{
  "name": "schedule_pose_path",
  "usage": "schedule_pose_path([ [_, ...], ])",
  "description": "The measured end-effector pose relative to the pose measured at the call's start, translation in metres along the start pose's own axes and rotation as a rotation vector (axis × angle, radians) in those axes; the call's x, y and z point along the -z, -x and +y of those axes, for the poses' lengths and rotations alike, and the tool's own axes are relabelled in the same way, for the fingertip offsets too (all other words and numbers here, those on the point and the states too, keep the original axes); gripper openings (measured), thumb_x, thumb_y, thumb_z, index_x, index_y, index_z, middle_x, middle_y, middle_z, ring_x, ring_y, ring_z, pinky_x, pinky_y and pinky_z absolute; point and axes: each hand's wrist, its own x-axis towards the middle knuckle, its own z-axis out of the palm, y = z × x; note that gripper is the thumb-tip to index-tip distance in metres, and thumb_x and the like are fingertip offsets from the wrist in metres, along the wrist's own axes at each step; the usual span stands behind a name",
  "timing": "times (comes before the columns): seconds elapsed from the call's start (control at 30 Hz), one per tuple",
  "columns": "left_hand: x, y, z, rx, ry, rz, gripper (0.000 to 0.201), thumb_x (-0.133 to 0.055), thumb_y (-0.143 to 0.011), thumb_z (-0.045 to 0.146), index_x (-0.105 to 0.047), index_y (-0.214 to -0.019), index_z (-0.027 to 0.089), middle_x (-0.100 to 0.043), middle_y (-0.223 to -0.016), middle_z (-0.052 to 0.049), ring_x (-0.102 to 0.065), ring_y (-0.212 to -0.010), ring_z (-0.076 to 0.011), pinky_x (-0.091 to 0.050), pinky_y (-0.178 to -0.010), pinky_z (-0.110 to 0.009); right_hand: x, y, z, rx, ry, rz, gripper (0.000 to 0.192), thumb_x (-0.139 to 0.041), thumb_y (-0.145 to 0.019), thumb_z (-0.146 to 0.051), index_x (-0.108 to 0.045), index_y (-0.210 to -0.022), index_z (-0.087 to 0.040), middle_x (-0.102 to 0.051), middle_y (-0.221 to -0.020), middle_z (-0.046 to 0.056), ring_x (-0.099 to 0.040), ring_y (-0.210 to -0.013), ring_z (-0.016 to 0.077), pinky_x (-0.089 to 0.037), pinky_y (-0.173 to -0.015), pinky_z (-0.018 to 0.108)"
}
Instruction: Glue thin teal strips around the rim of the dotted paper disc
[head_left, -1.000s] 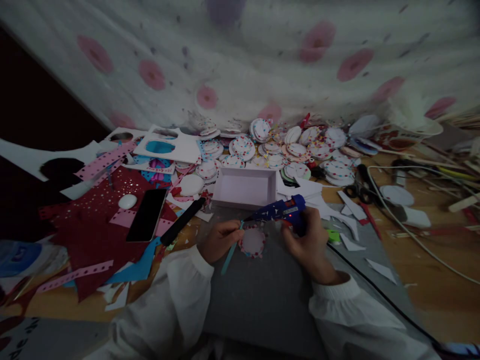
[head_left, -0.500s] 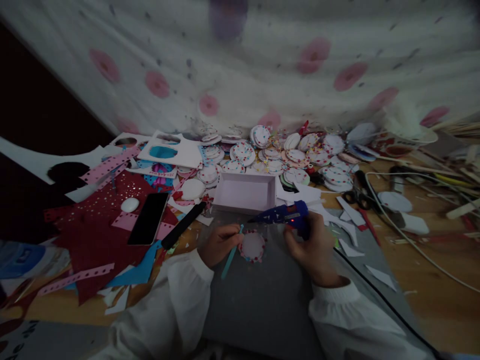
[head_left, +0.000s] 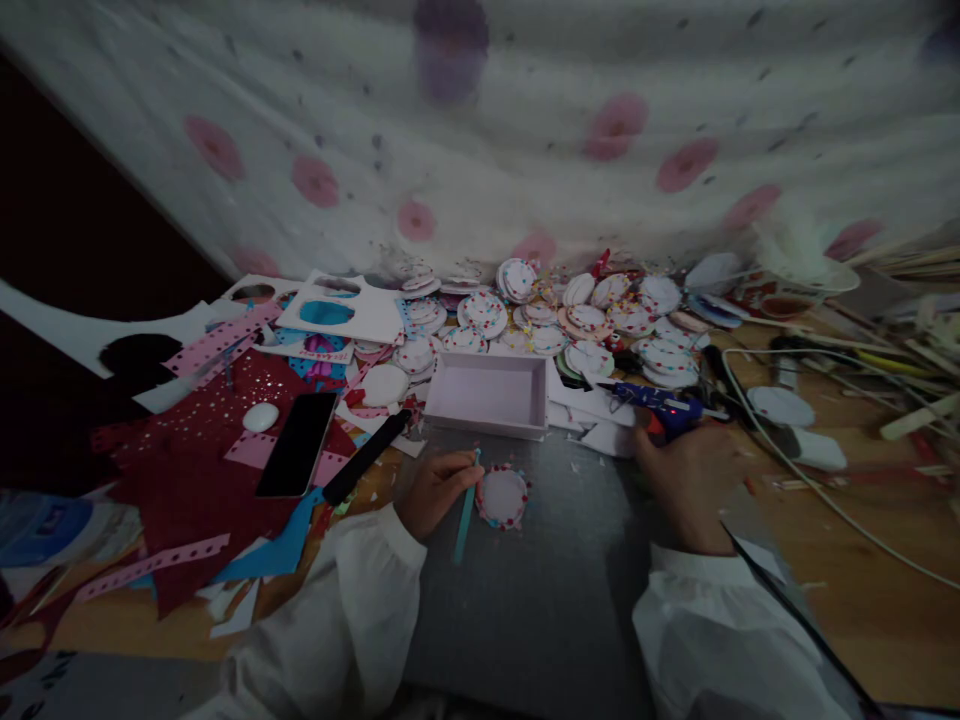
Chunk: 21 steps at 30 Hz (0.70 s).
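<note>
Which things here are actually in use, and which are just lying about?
In use: glue gun in right hand; teal stick in left hand; white disc beside it.
Lying about: phone, white box, scissors, disc pile.

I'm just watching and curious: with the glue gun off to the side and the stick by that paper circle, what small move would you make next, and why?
Probably press the teal stick, held by the left hand, onto the round paper disc. Its tip lies right at the disc's edge, and the right hand holds the blue glue gun well to the right of it.
</note>
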Motion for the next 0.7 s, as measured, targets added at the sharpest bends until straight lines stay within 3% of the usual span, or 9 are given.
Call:
schedule_pose_path([
  [0.1, 0.0, -0.001, -0.003, 0.006, 0.028, 0.04, 0.035, -0.052, -0.086, 0.036, -0.057, -0.057, 0.017, -0.053, -0.064, 0.0, -0.052, -0.066, -0.0147, -0.041, -0.071, -0.029, 0.003, 0.007, -0.018, 0.056, 0.149, 0.201, 0.042, -0.068, -0.073, -0.044, -0.053, -0.099, -0.015, -0.056, -0.098, 0.025, -0.052, -0.102, 0.0479, -0.04, -0.077, 0.061],
  [0.17, 0.0, -0.002, -0.006, 0.026, 0.051, 0.066, 0.035, -0.052, -0.086, 0.036, -0.059, -0.058, 0.016, -0.055, -0.065, -0.001, -0.053, -0.068, -0.015, -0.042, -0.073, -0.029, 0.006, 0.015, -0.037, 0.251, -0.009, 0.227, 0.033, -0.065, -0.078, -0.035, -0.053, -0.102, -0.016, -0.057, -0.098, 0.02, -0.055, -0.099, 0.0404, -0.043, -0.08, 0.056],
  [0.2, -0.001, -0.003, -0.007, 0.047, 0.075, 0.084, 0.035, -0.053, -0.085, 0.037, -0.06, -0.058, 0.016, -0.055, -0.065, -0.001, -0.053, -0.068, -0.015, -0.042, -0.071, -0.028, 0.009, 0.021, -0.047, 0.368, -0.125, 0.201, 0.029, -0.063, -0.079, -0.031, -0.052, -0.102, -0.018, -0.058, -0.095, 0.015, -0.057, -0.095, 0.0351, -0.046, -0.079, 0.053],
  [0.27, -0.002, -0.003, -0.009, 0.108, 0.134, 0.12, 0.036, -0.054, -0.085, 0.04, -0.061, -0.059, 0.016, -0.054, -0.063, -0.001, -0.053, -0.063, -0.0144, -0.043, -0.064, -0.027, 0.012, 0.035, -0.068, 0.602, -0.296, 0.006, 0.026, -0.061, -0.08, -0.023, -0.052, -0.104, -0.021, -0.059, -0.095, 0.01, -0.059, -0.089, 0.0273, -0.049, -0.076, 0.045],
  [0.33, -0.004, -0.004, -0.01, 0.188, 0.218, 0.155, 0.037, -0.055, -0.084, 0.044, -0.062, -0.061, 0.016, -0.053, -0.06, 0.0, -0.051, -0.055, -0.0135, -0.041, -0.055, -0.026, 0.014, 0.051, -0.086, 0.776, -0.393, -0.225, 0.029, -0.058, -0.082, -0.021, -0.054, -0.111, -0.021, -0.061, -0.099, 0.01, -0.06, -0.09, 0.0246, -0.051, -0.073, 0.04],
  [0.43, -0.008, -0.004, -0.007, 0.23, 0.322, 0.201, 0.034, -0.06, -0.081, 0.043, -0.064, -0.063, 0.015, -0.055, -0.06, 0.0, -0.052, -0.056, -0.0136, -0.041, -0.056, -0.026, 0.014, 0.069, -0.102, 1.002, -0.421, -0.404, 0.032, -0.057, -0.085, -0.018, -0.056, -0.117, -0.019, -0.066, -0.105, 0.01, -0.06, -0.096, 0.0232, -0.052, -0.078, 0.039],
  [0.53, -0.009, -0.004, 0.001, 0.181, 0.29, 0.192, 0.032, -0.061, -0.08, 0.041, -0.066, -0.064, 0.014, -0.06, -0.065, -0.002, -0.054, -0.066, -0.014, -0.043, -0.066, -0.026, 0.011, 0.078, -0.107, 1.118, -0.358, -0.44, 0.028, -0.055, -0.09, -0.015, -0.06, -0.117, -0.019, -0.068, -0.11, 0.01, -0.06, -0.101, 0.0225, -0.053, -0.083, 0.038],
  [0.7, -0.007, -0.004, 0.008, 0.128, 0.103, 0.104, 0.029, -0.059, -0.081, 0.039, -0.068, -0.068, 0.015, -0.061, -0.07, -0.001, -0.053, -0.073, -0.0154, -0.043, -0.073, -0.028, 0.01, 0.08, -0.107, 1.12, -0.349, -0.43, 0.029, -0.051, -0.093, -0.01, -0.062, -0.118, -0.019, -0.069, -0.11, 0.01, -0.06, -0.102, 0.0207, -0.053, -0.085, 0.036],
])
